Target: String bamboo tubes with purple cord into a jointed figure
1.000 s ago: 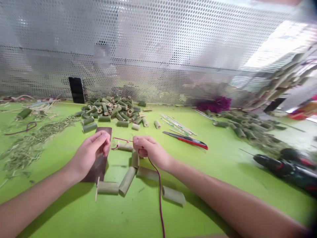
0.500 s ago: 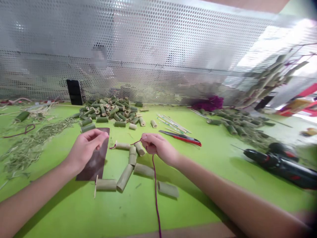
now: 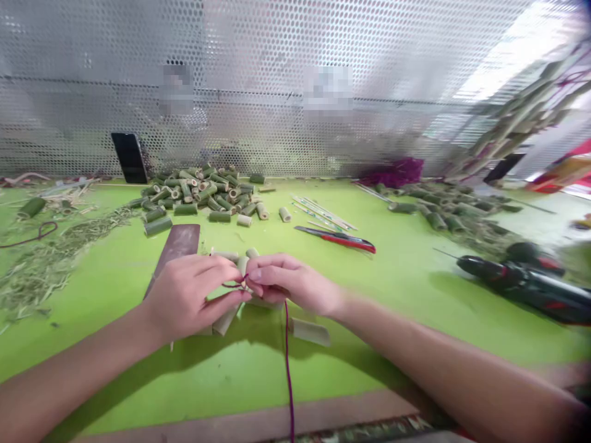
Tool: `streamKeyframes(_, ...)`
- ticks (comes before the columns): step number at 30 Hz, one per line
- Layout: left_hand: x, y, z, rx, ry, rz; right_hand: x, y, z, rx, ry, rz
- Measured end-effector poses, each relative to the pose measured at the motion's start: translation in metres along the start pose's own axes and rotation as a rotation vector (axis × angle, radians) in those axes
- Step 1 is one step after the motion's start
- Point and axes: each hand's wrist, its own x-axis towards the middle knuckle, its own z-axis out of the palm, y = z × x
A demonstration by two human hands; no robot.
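Note:
A dark purple cord [image 3: 289, 369] hangs from my right hand [image 3: 289, 280] past the table's front edge. That hand is closed, with the cord pinched between thumb and fingers. A short bend of cord shows between the two hands. My left hand [image 3: 196, 295] reaches in from the left, thumb and fingertips apart around that bend and close to the right fingertips. Beneath both hands lie several pale bamboo tubes, partly hidden. One bamboo tube [image 3: 310, 332] lies in plain view to the right of the cord. Behind my left hand is a brown flat sheet [image 3: 178, 243].
A heap of cut bamboo pieces [image 3: 217, 197] lies at the back, near a leaning phone [image 3: 129, 159]. Thin sticks [image 3: 323, 212] and a red-black utility knife [image 3: 339, 238] are right of centre. A power drill [image 3: 517, 286] stands far right; shavings [image 3: 60, 261] cover the left side.
My left hand has come right and slightly down to meet my right hand, its fingers parting from a pinch. My right hand keeps its hold on the cord. The view has tilted slightly down.

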Motion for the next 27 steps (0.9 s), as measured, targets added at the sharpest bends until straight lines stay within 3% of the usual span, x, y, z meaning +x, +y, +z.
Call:
streamKeyframes(2, -0.001, 0.000, 0.001, 0.016, 0.056, 0.031, 0.001, 0.001, 0.000, -0.004, -0.013, 0.005)
streamKeyframes(6, 0.000, -0.001, -0.004, -0.007, 0.059, -0.005, 0.003, 0.000, -0.003, -0.045, -0.001, -0.001)
streamKeyframes(9, 0.002, 0.001, -0.011, -0.083, 0.062, -0.080, 0.003, -0.002, -0.008, -0.126, 0.093, -0.039)
streamKeyframes(12, 0.001, 0.001, -0.018, -0.197, 0.060, -0.244, 0.004, -0.002, -0.017, -0.191, 0.292, -0.087)
streamKeyframes(16, -0.001, -0.005, -0.023, -0.413, 0.103, -0.574, 0.007, -0.001, -0.034, -0.235, 0.542, -0.137)
streamKeyframes(18, -0.001, -0.010, -0.026, -0.505, 0.151, -0.709, 0.008, 0.000, -0.042, -0.210, 0.592, -0.138)
streamKeyframes(21, 0.000, -0.016, -0.029, -0.555, 0.195, -0.840, 0.009, 0.001, -0.049, -0.170, 0.568, -0.107)
streamKeyframes(23, 0.000, -0.017, -0.029, -0.543, 0.181, -0.853, 0.009, 0.000, -0.049, -0.179, 0.550, -0.099)
streamKeyframes(27, 0.000, -0.010, -0.025, -0.473, 0.063, -0.712, 0.006, -0.002, -0.040, -0.217, 0.531, -0.106)
